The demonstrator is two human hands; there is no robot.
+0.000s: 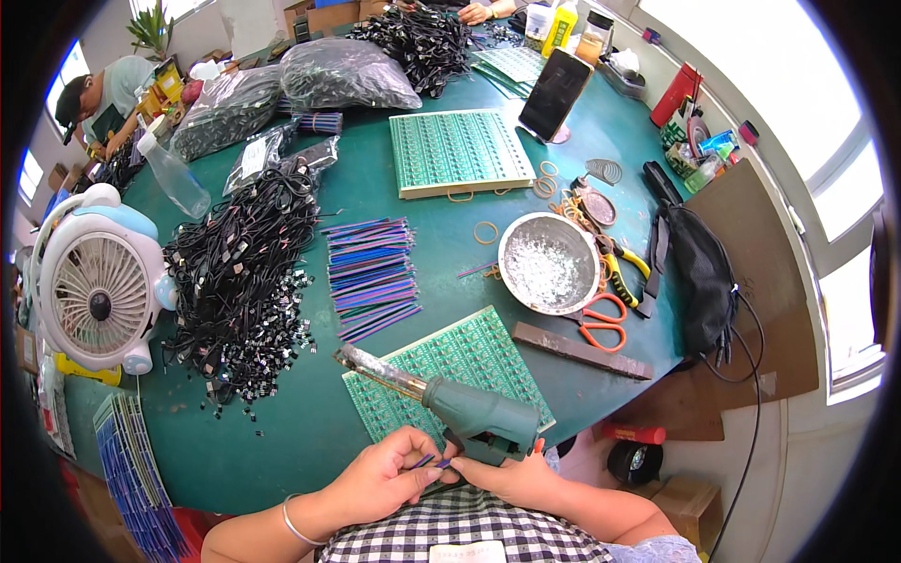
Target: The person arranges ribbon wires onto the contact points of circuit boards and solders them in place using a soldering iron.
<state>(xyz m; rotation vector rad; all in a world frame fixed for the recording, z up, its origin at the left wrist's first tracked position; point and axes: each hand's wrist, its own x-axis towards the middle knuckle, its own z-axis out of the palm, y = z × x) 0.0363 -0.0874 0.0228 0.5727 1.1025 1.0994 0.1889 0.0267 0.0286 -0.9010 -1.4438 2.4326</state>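
Note:
Just above my checked lap, my left hand [394, 474] pinches a short blue and purple wire strip [424, 461] between thumb and fingers. My right hand [511, 480] meets it there, its thumb and finger closed on the strip's other end. A green heat gun [483, 413] with a scorched metal nozzle lies right above my right hand, across a green circuit board panel [479, 361]. Whether my right hand also touches the gun's grip is hidden. Beyond the panel, a stack of blue, pink and black wire strips [374, 277] lies on the green table [450, 263].
A white fan [99, 291] and a heap of black cables [249, 253] stand left. A metal bowl [549, 263], orange-handled scissors [603, 324], yellow pliers [624, 272] and a dark bar [582, 350] are right. Another panel [460, 150] and a phone [556, 94] stand farther back. A person [117, 94] sits far left.

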